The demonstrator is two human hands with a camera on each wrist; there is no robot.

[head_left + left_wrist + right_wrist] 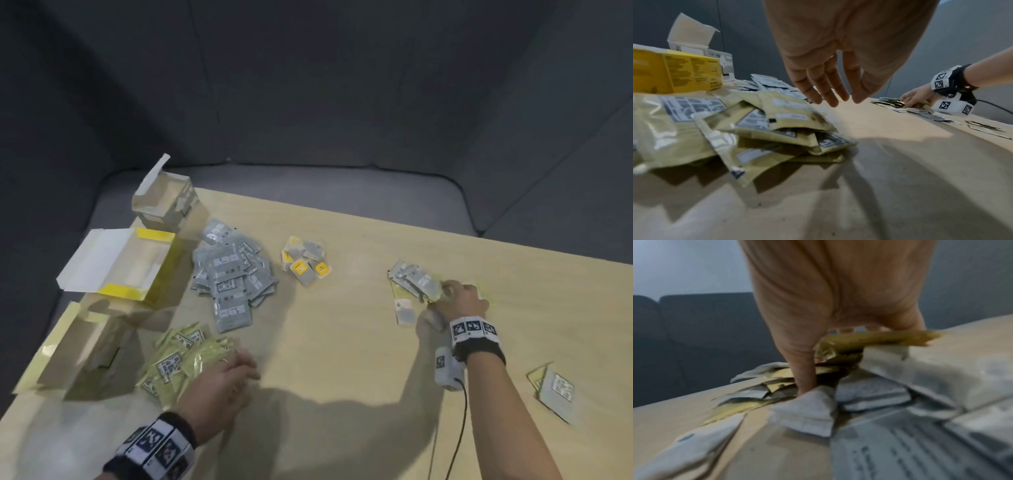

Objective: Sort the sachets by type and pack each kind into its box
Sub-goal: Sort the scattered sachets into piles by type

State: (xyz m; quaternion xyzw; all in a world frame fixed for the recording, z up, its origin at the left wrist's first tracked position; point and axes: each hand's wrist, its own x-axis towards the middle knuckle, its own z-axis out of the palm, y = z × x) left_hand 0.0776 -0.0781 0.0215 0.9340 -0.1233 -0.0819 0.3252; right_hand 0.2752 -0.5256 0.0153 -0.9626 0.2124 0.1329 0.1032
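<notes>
The right hand [459,298] digs into a mixed heap [416,286] of grey and green sachets at the right of the worktop [342,342]; in the right wrist view its thumb [803,369] presses down among the packets while a crumpled green sachet [869,339] is clamped between thumb and fingers. More grey sachets [910,426] lie flat just in front of that wrist.

The left hand [222,377] hovers at the near edge of the green pile [178,359], fingers [826,91] straight, close together and holding nothing; in the left wrist view they hang above the worktop just beyond the pile [756,129].

Sorted stacks spread across the left half of the worktop: a grey pile [233,277] beyond the green one, and a small yellow-and-white pile [305,263] to its right, well apart from the mixed heap. A few loose sachets [555,390] sit near the right forearm.

Three open boxes line the left edge: a pale green box [85,356] nearest, beside the green pile; a yellow box [137,263] in the middle; a grey-white box [164,202] farthest. What the boxes hold cannot be made out. Both wrists wear bands with black-and-white markers [474,330], and a cable [460,421] trails from the right one.
</notes>
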